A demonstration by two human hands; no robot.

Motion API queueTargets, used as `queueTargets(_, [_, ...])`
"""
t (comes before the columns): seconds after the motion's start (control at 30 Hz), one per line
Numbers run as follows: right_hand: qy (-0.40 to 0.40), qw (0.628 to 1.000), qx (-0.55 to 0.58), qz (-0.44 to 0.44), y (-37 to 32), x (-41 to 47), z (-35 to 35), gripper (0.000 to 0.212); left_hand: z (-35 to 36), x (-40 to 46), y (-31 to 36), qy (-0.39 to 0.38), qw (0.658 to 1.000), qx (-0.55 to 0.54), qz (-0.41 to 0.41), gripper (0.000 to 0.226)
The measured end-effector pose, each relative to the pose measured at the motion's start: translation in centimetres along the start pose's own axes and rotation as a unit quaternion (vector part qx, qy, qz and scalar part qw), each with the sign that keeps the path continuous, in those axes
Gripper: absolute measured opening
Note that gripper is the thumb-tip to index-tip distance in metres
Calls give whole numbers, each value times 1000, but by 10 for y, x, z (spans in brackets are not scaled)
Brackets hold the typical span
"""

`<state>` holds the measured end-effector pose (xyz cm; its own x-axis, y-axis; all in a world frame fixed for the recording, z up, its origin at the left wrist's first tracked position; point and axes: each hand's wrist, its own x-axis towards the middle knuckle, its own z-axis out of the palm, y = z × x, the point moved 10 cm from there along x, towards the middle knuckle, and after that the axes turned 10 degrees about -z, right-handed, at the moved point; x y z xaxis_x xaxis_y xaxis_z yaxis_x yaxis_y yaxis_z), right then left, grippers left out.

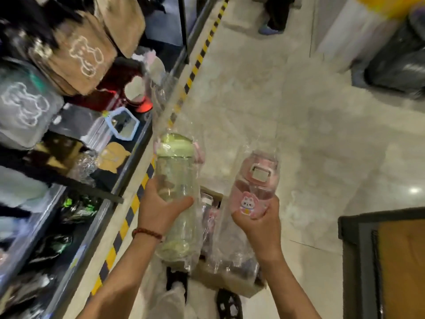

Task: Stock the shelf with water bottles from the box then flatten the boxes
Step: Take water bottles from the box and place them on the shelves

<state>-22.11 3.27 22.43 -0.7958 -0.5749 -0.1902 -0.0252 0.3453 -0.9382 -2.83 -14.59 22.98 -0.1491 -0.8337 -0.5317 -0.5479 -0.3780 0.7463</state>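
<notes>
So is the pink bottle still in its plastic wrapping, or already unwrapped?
Still wrapped: clear plastic film covers the pink bottle and bunches above its lid, with the right hand gripping through it.

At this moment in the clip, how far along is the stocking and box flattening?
Midway through stocking at best. The left hand holds a green-lidded bottle and the right hand a pink bottle, both plastic-wrapped and not yet on the shelf. The open box on the floor still holds wrapped bottles and is unflattened.
</notes>
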Motion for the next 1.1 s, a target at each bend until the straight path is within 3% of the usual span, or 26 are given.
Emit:
queueTargets(0.17, [-79,994,14,-75,-71,-32,-14,67,-63,-82,37,62,995,-63,39,67])
queueTargets(0.33, [-180,978,29,-104,-109,-81,-1,73,-123,-178,20,159,977,-125,61,77])
queueTargets(0.53, [-330,928,-2,-171,-147,-151,65,70,-203,-282,-54,302,936,-179,16,97])
queueTargets(0.67, [-411,884,-31,-219,-169,-218,119,85,-253,-352,-112,398,891,-215,-29,108])
queueTargets(0.77, [-477,848,-31,-228,-179,-284,154,78,-287,-400,-160,461,849,-252,-56,105])
queueTargets(0.93, [-560,792,-30,-242,-175,-401,194,92,-332,-472,-232,532,792,-289,-79,104])
queueTargets(1.1, [-607,756,-36,-241,-154,-516,228,83,-374,-537,-312,560,757,-319,-106,111])
